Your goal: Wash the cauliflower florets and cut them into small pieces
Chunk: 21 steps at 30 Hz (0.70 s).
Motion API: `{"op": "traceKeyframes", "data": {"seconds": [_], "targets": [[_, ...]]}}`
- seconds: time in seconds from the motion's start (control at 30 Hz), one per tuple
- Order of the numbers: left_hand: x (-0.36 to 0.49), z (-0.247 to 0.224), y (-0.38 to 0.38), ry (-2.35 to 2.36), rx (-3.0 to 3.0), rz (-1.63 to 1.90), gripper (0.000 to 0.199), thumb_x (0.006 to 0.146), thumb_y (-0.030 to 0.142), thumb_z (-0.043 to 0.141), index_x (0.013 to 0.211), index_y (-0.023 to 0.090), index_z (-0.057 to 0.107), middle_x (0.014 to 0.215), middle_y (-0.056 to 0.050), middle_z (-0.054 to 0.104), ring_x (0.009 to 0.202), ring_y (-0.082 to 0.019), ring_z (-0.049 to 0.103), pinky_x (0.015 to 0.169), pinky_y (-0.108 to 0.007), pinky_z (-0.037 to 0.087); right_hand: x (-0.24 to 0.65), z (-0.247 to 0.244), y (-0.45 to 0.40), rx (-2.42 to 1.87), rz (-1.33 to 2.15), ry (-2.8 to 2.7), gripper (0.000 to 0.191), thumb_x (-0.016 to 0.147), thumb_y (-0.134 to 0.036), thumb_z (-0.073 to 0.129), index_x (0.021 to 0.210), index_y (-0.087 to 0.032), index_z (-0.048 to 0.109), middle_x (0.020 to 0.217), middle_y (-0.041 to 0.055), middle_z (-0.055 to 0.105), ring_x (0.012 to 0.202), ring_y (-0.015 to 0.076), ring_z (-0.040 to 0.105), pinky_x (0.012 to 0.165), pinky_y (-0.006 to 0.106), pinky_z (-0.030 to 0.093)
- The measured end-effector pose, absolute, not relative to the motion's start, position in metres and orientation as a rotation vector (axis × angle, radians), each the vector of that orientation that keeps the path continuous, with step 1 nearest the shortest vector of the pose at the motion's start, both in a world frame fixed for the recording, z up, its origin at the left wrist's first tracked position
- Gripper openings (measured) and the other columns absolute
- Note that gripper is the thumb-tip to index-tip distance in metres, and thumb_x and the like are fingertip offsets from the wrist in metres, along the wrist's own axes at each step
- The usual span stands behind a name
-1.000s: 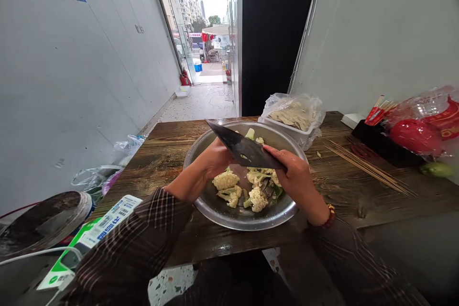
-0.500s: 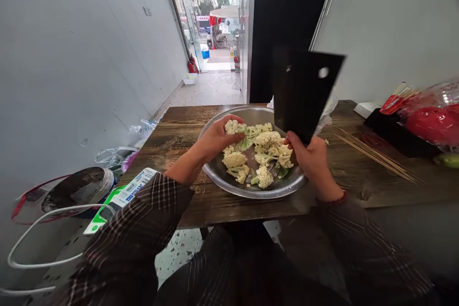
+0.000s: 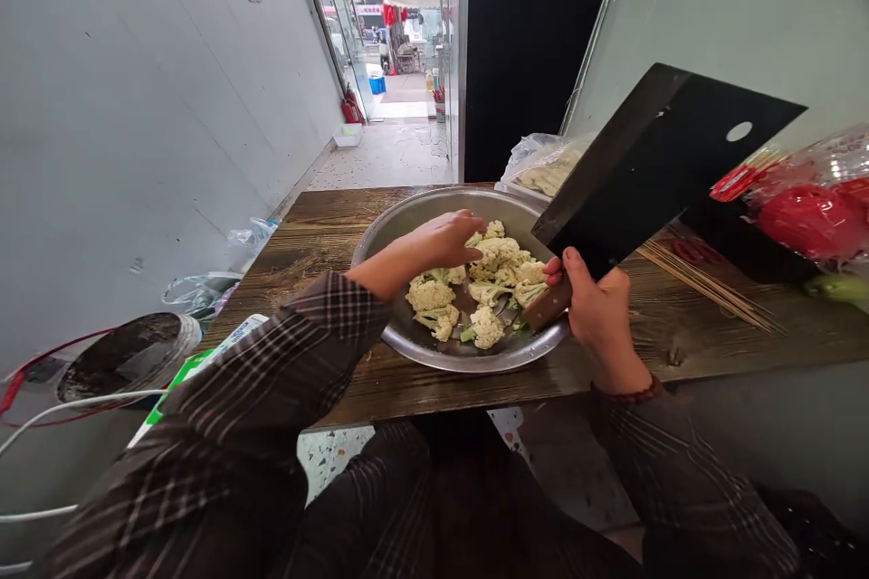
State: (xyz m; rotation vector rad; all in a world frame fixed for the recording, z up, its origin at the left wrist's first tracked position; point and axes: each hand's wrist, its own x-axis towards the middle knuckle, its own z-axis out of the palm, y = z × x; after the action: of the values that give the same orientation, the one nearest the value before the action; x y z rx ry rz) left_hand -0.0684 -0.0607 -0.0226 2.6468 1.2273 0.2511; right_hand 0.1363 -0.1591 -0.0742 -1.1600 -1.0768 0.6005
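A wide metal bowl (image 3: pixel 468 362) stands on the wooden table and holds several cauliflower pieces (image 3: pixel 430 293). Over the bowl's middle, my left hand (image 3: pixel 448 240) reaches down among the pieces at the back, its thumb and fingers apart, with nothing seen between them. At the bowl's right rim, my right hand (image 3: pixel 594 298) is wrapped round the wooden handle of a broad dark cleaver (image 3: pixel 652 154). The blade points up and to the right, clear of the cauliflower.
Behind the bowl lies a clear plastic bag (image 3: pixel 543 165) with pale contents. Thin wooden sticks (image 3: pixel 712 285) and red plastic-wrapped items (image 3: pixel 815 219) are at the right. A bucket (image 3: pixel 128 357) stands lower left, beside the table.
My left hand has let go of a cauliflower piece and moved right over the bowl. The cleaver has tilted over to the right in my right hand. The view has shifted slightly.
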Motion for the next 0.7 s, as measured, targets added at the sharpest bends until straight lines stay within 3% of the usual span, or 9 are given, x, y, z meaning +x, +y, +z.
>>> {"op": "traceKeyframes", "data": {"seconds": [0.13, 0.33, 0.5, 0.63, 0.7], "targets": [[-0.027, -0.038, -0.047, 1.209, 2.824, 0.081, 0.043, 0.079, 0.032, 0.061, 0.120, 0.016, 0.060, 0.118, -0.013, 0.059, 0.105, -0.028, 0.058, 0.089, -0.036, 0.044, 0.136, -0.073, -0.160, -1.189, 0.589, -1.100, 0.038, 0.084, -0.049, 0.060, 0.067, -0.016, 0.065, 0.062, 0.0039, 0.067, 0.055, 0.0138, 0.061, 0.057, 0.027, 0.049], [-0.006, -0.072, -0.040, 1.279, 2.825, 0.106, 0.044, 0.081, 0.025, 0.055, 0.123, 0.014, 0.056, 0.111, -0.017, 0.062, 0.102, -0.030, 0.060, 0.086, -0.039, 0.045, 0.134, -0.066, -0.165, -1.198, 0.595, -1.159, 0.038, 0.085, -0.048, 0.059, 0.067, -0.016, 0.069, 0.062, 0.0039, 0.068, 0.057, 0.0141, 0.061, 0.058, 0.027, 0.049], [-0.016, -0.072, -0.027, 1.337, 2.594, 0.275, 0.047, 0.074, 0.018, 0.058, 0.121, 0.023, 0.059, 0.099, -0.007, 0.066, 0.095, -0.024, 0.060, 0.083, -0.033, 0.045, 0.136, -0.065, -0.166, -1.217, 0.580, -1.177, 0.039, 0.086, -0.048, 0.058, 0.068, -0.016, 0.069, 0.061, 0.0037, 0.068, 0.057, 0.0145, 0.063, 0.059, 0.027, 0.050], [-0.038, -0.054, -0.028, 1.339, 2.166, 0.566, 0.040, 0.068, 0.021, 0.066, 0.108, 0.018, 0.065, 0.072, -0.001, 0.060, 0.073, -0.018, 0.058, 0.073, -0.031, 0.048, 0.136, -0.064, -0.166, -1.221, 0.587, -1.174, 0.040, 0.086, -0.049, 0.058, 0.068, -0.015, 0.069, 0.062, 0.0044, 0.069, 0.057, 0.0142, 0.062, 0.059, 0.026, 0.050], [-0.052, -0.043, -0.038, 1.231, 1.823, 0.734, 0.036, 0.070, 0.023, 0.066, 0.105, 0.016, 0.064, 0.071, -0.001, 0.059, 0.067, -0.016, 0.057, 0.068, -0.031, 0.051, 0.135, -0.065, -0.166, -1.214, 0.594, -1.166, 0.040, 0.085, -0.049, 0.058, 0.069, -0.015, 0.070, 0.064, 0.0050, 0.069, 0.057, 0.0144, 0.062, 0.059, 0.026, 0.050]]}}
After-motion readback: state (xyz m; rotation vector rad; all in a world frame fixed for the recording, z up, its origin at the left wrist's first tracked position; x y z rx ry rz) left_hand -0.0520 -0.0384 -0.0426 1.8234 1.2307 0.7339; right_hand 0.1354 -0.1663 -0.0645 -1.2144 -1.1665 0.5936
